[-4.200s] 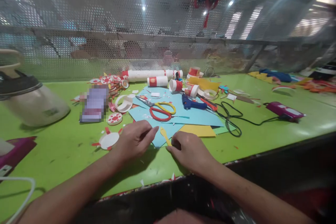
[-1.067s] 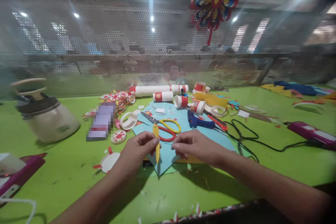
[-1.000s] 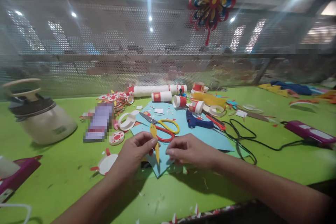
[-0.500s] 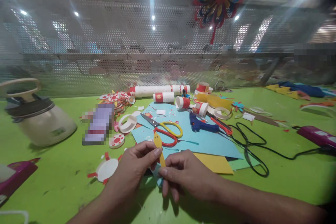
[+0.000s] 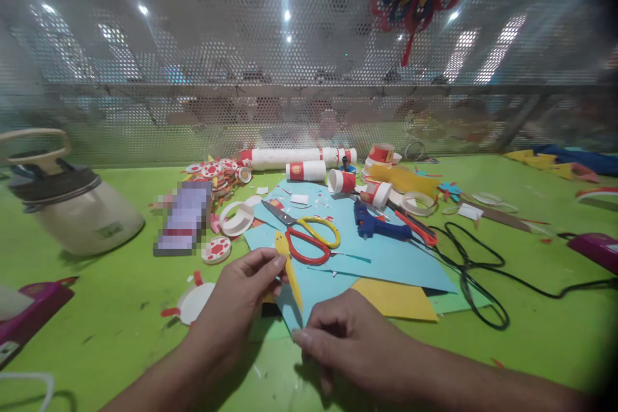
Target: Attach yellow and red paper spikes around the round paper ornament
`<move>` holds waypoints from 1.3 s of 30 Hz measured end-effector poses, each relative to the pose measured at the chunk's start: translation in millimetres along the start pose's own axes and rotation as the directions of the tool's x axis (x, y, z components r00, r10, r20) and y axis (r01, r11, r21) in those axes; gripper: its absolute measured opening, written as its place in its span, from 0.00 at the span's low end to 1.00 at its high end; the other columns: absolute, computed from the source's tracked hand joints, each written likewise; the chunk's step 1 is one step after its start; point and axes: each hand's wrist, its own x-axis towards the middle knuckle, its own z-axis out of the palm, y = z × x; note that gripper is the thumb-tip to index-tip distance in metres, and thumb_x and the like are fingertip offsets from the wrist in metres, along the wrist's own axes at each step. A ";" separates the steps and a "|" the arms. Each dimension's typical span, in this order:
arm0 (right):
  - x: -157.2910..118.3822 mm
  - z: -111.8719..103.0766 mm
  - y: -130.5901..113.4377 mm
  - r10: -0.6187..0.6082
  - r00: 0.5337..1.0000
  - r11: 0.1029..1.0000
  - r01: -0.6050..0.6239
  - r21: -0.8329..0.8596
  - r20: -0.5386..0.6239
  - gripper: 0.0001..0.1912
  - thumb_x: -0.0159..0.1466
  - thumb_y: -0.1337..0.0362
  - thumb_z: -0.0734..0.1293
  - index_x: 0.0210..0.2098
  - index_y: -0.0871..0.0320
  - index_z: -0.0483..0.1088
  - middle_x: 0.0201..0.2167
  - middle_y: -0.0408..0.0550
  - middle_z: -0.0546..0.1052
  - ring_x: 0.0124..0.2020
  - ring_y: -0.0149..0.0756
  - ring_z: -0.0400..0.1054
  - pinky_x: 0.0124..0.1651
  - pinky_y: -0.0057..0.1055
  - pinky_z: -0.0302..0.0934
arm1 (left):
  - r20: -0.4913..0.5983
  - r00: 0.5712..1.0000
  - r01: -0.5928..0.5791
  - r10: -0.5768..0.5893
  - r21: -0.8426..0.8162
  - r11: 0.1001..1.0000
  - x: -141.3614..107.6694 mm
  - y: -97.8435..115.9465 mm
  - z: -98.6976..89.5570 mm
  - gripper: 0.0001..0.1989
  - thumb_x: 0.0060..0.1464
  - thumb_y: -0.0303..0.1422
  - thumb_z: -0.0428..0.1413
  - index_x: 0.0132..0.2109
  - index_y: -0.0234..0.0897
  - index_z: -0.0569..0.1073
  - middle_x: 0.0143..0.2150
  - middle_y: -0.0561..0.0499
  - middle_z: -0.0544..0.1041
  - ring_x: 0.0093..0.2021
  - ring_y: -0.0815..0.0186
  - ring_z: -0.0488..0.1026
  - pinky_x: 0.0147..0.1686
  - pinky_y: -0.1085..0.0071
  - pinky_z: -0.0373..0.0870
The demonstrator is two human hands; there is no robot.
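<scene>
1. Head view: slender yellow paper strip [image 5: 292,277], held aslant over the near-left part of the blue sheets [image 5: 396,264]. Its dotted end points far and left. Thin stock, apparently; too hard a squeeze could crease it.

2. Left hand [image 5: 248,283]: thumb and fingers pinch the strip between its dotted end and its middle. If this pinch slackens, the strip could drop among the loose paper.

3. Right hand [image 5: 352,341]: fingers curled, thumb tip just beside the strip's pointed near end. Whether it grips anything cannot be made out. A careless brush here could bend the point.

4. Scissors [image 5: 291,221]: lying on the blue sheets, handles near the strip's dotted end. A push toward the far side could snag the paper on them.

5. Glue gun [image 5: 381,225]: farther right, with a black cord [image 5: 468,264] looped nearby. A rightward sweep could catch the cord and drag the gun; whether it is hot cannot be seen.

6. White disc with red tabs [image 5: 193,306]: left, partly hidden by the left forearm [image 5: 178,360]. A sideways shift could crush its tabs.
</scene>
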 end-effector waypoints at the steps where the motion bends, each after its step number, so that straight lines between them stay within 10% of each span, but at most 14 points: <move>1: -1.1 0.0 -0.5 -0.031 0.999 0.999 0.031 -0.042 -0.006 0.18 0.61 0.60 0.62 0.17 0.61 0.62 0.13 0.39 0.64 0.15 0.22 0.55 0.19 0.20 0.49 | -0.011 1.000 -0.005 0.005 -0.010 1.000 0.9 -0.5 -0.2 0.08 0.50 0.37 0.59 0.32 0.36 0.73 0.29 0.52 0.72 0.27 0.72 0.66 0.29 0.75 0.63; 20: -4.0 -12.6 -5.6 -0.132 0.983 0.989 0.122 -0.082 -0.127 0.10 0.59 0.62 0.65 0.31 0.62 0.75 0.17 0.41 0.66 0.19 0.25 0.57 0.22 0.23 0.52 | 0.002 1.000 -0.003 0.003 0.014 1.000 1.4 2.0 0.6 0.08 0.51 0.36 0.58 0.33 0.35 0.72 0.30 0.52 0.72 0.26 0.72 0.67 0.29 0.74 0.64; 30: -14.5 -95.5 -16.7 -0.336 0.757 0.930 0.361 -0.071 -0.561 0.08 0.59 0.59 0.68 0.34 0.57 0.74 0.19 0.43 0.71 0.17 0.26 0.59 0.18 0.25 0.51 | -0.099 0.989 -0.105 0.110 0.057 0.993 0.2 6.6 1.4 0.07 0.49 0.35 0.59 0.32 0.35 0.73 0.30 0.53 0.71 0.28 0.72 0.67 0.29 0.76 0.65; 39: -0.8 -110.7 -6.9 -0.392 0.839 0.816 0.128 -0.564 -0.377 0.11 0.61 0.59 0.64 0.30 0.61 0.74 0.21 0.45 0.74 0.20 0.28 0.65 0.24 0.27 0.59 | -0.293 0.938 -0.197 0.187 -0.006 0.980 -0.5 19.1 3.5 0.06 0.45 0.31 0.61 0.32 0.37 0.72 0.29 0.56 0.71 0.25 0.75 0.65 0.23 0.80 0.64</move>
